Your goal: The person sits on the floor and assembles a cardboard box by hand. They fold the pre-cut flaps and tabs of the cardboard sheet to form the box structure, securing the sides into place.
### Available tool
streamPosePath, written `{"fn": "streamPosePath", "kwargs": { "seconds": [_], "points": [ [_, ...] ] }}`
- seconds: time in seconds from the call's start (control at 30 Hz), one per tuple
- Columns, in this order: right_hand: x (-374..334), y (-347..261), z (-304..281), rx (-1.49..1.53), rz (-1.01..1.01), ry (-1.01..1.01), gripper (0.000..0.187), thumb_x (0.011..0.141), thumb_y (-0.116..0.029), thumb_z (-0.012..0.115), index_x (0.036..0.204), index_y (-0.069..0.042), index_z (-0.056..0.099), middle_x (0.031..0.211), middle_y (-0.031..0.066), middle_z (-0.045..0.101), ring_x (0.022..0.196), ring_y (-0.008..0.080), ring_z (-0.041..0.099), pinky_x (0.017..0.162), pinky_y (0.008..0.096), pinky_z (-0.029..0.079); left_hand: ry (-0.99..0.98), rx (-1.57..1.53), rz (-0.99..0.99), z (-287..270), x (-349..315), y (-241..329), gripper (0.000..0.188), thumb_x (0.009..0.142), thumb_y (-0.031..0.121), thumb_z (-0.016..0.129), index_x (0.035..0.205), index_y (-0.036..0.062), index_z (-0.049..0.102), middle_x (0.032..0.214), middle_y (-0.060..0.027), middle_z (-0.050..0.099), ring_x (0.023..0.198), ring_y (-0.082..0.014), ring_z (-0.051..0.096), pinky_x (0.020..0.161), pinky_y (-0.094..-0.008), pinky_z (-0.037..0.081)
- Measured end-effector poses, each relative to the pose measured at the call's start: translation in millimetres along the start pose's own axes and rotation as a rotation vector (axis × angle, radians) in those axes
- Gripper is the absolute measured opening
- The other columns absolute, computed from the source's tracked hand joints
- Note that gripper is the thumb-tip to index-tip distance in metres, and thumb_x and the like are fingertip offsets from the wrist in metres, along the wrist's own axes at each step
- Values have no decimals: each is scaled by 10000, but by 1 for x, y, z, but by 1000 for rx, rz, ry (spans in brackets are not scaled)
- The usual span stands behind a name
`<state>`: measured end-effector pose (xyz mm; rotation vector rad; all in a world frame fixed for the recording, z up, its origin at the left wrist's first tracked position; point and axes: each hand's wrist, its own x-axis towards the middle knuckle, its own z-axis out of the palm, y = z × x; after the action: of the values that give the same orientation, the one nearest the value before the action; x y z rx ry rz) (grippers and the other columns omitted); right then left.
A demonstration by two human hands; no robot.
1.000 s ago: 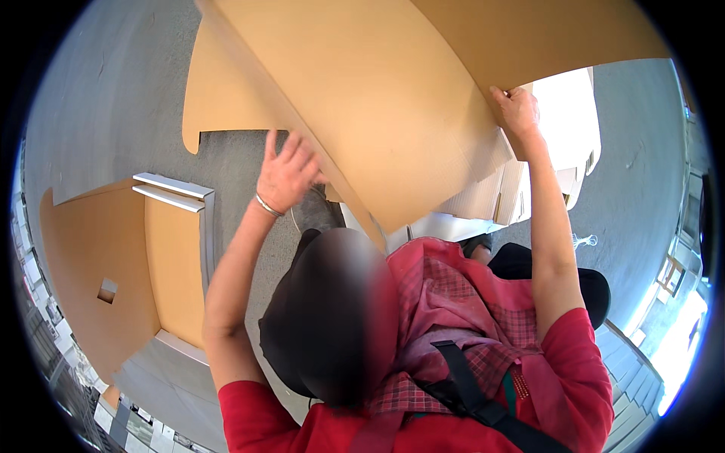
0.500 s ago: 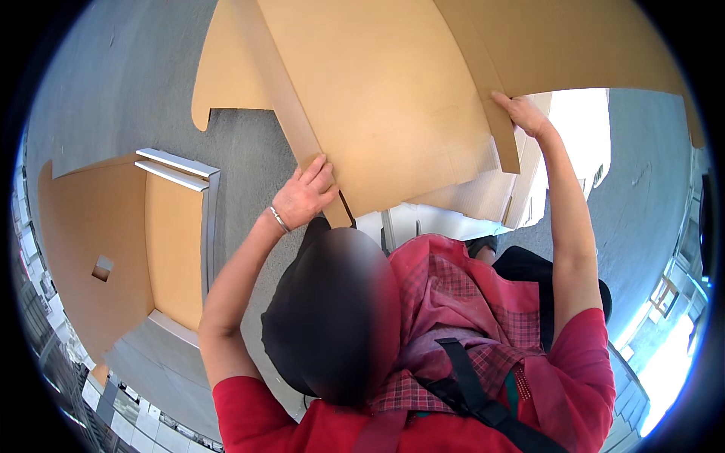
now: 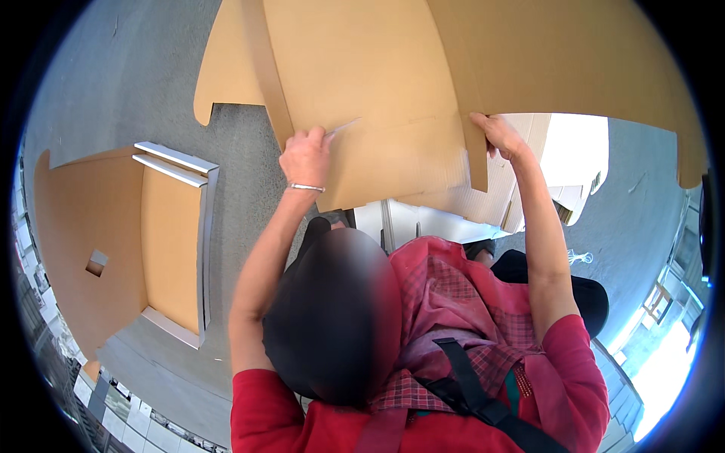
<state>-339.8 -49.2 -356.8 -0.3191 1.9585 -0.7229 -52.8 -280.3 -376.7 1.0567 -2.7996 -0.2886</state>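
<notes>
A large brown cardboard sheet (image 3: pixel 370 83) spreads in front of me, creased into panels. My left hand (image 3: pixel 305 160), with a bracelet at the wrist, is closed on its left edge, where a narrow folded strip (image 3: pixel 264 72) runs up and away. The left fingertips are curled and partly hidden. On the other side, my right hand (image 3: pixel 501 137) pinches the crease by a narrow flap (image 3: pixel 476 162), thumb on top. Beyond that crease, the wide right panel (image 3: pixel 559 57) stands at an angle to the middle one. A pale flat cardboard stack (image 3: pixel 517 181) lies underneath.
On the grey floor (image 3: pixel 136 83) to my left lies a partly folded cardboard box (image 3: pixel 172 249); a square hole shows in its brown side panel (image 3: pixel 64 219). White sheets (image 3: pixel 581 143) stick out at the right. A small white wire-like thing (image 3: pixel 580 257) is near my right elbow.
My left hand has moved farther up along the sheet's left edge, its fingers now more curled. My right hand has shifted slightly left and nearer, and the right panel's lower edge has come nearer.
</notes>
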Motion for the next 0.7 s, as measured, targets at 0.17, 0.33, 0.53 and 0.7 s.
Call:
{"fn": "streamPosePath", "kwargs": {
  "seconds": [0.17, 0.33, 0.53, 0.7],
  "points": [
    [-9, -20, -4, -65, 0, -47, 293, 904, -283, 475, 815, -18, 566, 558, 39, 527, 402, 100, 478, 314, 243, 311, -46, 272, 150, 16, -9, 5, 350, 812, 138, 595, 1140, 35, 530, 902, -118, 543, 804, -295, 575, 571, -395, 546],
    [-5, 1, -17, 296, 66, -53, 289, 904, -293, 517, 831, -22, 587, 572, 38, 544, 378, 86, 454, 312, 234, 310, 183, 281, 377, 7, -16, -7, 561, 786, 92, 559, 1318, -33, 430, 968, -156, 538, 837, -282, 552, 540, -364, 541],
    [3, 19, -11, 248, -30, -175, 325, 893, -298, 564, 1037, -8, 597, 724, 61, 612, 505, 108, 535, 393, 237, 390, 137, 35, 196, -8, 4, -23, 482, 795, 63, 620, 1257, 27, 490, 968, -123, 565, 850, -284, 601, 574, -364, 528],
    [7, 47, 38, -60, -271, 110, 455, 885, -264, 542, 1300, -79, 521, 1139, 131, 629, 1029, 238, 584, 893, 358, 464, 380, -176, 184, 6, 15, -34, 356, 754, 44, 693, 1082, 51, 555, 898, -113, 573, 820, -297, 611, 590, -365, 514]
  ]
}}
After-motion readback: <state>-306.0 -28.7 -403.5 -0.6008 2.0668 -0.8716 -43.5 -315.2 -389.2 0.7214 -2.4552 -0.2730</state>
